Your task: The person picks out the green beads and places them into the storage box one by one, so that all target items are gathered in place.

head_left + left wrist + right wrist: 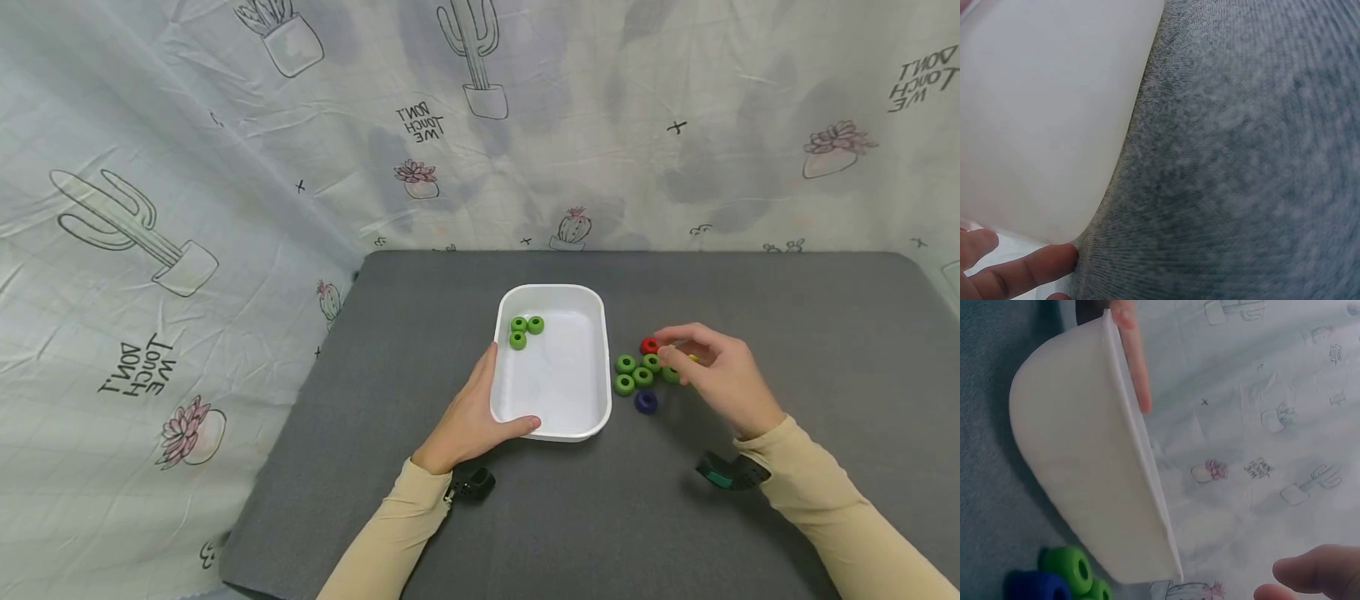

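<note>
A white rectangular tray (552,433) stands on the dark grey table, with 3 green beads (518,340) in its far left part. My left hand (468,421) holds the tray's near left corner, thumb over the rim and fingers along the outer wall. To the tray's right lie several green beads (625,384), a red bead (649,345) and a dark blue bead (646,402). Over this group hovers my right hand (716,371), its thumb and forefinger curved near the red bead. Something yellow (693,358) is mostly hidden under it. I see nothing between the right fingertips.
The grey table (600,517) ends at the back against a hanging cloth (600,167) printed with cacti. More of this cloth hangs along the left side. Both wrists wear dark straps with small devices (731,472).
</note>
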### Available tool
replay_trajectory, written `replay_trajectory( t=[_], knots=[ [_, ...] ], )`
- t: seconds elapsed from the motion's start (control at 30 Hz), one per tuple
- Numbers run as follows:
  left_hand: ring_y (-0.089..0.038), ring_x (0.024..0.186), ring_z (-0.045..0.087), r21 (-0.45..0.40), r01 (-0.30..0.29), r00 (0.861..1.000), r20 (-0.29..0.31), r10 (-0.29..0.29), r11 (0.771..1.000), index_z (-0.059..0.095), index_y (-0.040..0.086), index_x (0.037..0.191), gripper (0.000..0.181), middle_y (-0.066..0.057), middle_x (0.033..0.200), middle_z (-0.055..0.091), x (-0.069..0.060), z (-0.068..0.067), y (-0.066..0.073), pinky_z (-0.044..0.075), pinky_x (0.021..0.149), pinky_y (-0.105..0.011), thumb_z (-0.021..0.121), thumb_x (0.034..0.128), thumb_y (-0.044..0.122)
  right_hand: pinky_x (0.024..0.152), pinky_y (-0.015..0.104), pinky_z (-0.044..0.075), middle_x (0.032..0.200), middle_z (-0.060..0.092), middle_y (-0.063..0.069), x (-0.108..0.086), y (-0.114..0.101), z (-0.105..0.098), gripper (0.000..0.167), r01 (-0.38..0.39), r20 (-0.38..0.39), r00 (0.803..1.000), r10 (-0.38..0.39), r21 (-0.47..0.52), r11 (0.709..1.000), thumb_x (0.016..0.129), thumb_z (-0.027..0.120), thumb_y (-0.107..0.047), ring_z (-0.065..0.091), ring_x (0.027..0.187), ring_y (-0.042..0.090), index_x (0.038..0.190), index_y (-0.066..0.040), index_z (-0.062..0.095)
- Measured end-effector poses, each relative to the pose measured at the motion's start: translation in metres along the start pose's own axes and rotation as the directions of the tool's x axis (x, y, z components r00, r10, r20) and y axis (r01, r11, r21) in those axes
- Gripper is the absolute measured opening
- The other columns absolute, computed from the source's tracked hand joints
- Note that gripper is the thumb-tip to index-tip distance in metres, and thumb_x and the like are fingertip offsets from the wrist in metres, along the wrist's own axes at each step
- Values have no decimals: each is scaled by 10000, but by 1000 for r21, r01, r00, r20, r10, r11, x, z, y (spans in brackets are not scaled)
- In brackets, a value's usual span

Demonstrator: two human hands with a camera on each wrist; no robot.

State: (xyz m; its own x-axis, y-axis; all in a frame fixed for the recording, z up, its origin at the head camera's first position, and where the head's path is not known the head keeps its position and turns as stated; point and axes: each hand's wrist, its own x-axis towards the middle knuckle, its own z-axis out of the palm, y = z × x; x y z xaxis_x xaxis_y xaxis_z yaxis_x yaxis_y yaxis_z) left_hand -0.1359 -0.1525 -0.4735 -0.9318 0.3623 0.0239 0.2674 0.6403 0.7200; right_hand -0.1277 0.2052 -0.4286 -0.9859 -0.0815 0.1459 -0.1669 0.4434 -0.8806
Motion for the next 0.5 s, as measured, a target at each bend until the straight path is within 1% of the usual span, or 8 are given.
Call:
replay_trajectory(
  t=[0.17, 0.27, 0.33, 0.4, 0.47, 0.5],
  knots=[
    [-205, 1545, 318, 1, 5, 1000, 4, -5, 1000, -27, 263, 1688, 1263, 98, 1749, 64, 0, 0, 0, 392, 1180, -499, 782, 809, 672, 656, 275, 534, 1124, 708, -22, -3, 8, -4, 310, 11, -10, 1000, -12, -35, 999, 1029, 682, -222, 668, 813, 172, 1278, -38, 694],
    [-202, 1542, 321, -5, 8, 1000, 6, -8, 1000, -38, 275, 1686, 1269, 100, 1747, 65, 0, 0, -1, 394, 1178, -500, 783, 806, 676, 644, 275, 534, 1151, 681, -48, -6, 13, -5, 320, -1, -12, 1000, 0, -53, 999, 1023, 691, -224, 677, 815, 144, 1286, -42, 692],
    [-205, 1538, 326, -10, 7, 1000, 6, -7, 1000, -40, 281, 1685, 1269, 107, 1745, 66, 0, 0, -1, 397, 1175, -502, 785, 804, 675, 639, 280, 531, 1180, 671, -9, -8, 16, -6, 321, -6, -4, 1000, 6, -65, 998, 1024, 690, -230, 674, 814, 155, 1290, -50, 691],
    [-211, 1537, 330, -12, 5, 1000, 5, -5, 1000, -38, 283, 1685, 1266, 108, 1745, 64, 0, 0, -1, 400, 1171, -507, 786, 806, 673, 632, 275, 524, 1175, 673, -1, -11, 19, -6, 318, -16, 3, 1000, 16, -80, 997, 1022, 695, -231, 669, 806, 157, 1293, -65, 692],
    [-208, 1533, 334, -10, 6, 1000, 6, -6, 1000, -41, 289, 1684, 1267, 119, 1745, 57, 0, 0, -1, 403, 1168, -505, 788, 805, 670, 623, 268, 518, 1203, 678, 20, -13, 21, -6, 310, -21, 5, 1000, 21, -104, 994, 1021, 697, -231, 662, 806, 139, 1292, -81, 693],
    [-208, 1534, 332, -9, 5, 1000, 6, -5, 1000, -41, 289, 1684, 1267, 117, 1746, 55, 1, 0, -2, 403, 1168, -505, 788, 806, 670, 614, 268, 515, 1206, 681, 59, -15, 22, -6, 307, -19, 3, 1000, 20, -117, 993, 1020, 698, -230, 657, 794, 147, 1289, -82, 694]
  ],
)
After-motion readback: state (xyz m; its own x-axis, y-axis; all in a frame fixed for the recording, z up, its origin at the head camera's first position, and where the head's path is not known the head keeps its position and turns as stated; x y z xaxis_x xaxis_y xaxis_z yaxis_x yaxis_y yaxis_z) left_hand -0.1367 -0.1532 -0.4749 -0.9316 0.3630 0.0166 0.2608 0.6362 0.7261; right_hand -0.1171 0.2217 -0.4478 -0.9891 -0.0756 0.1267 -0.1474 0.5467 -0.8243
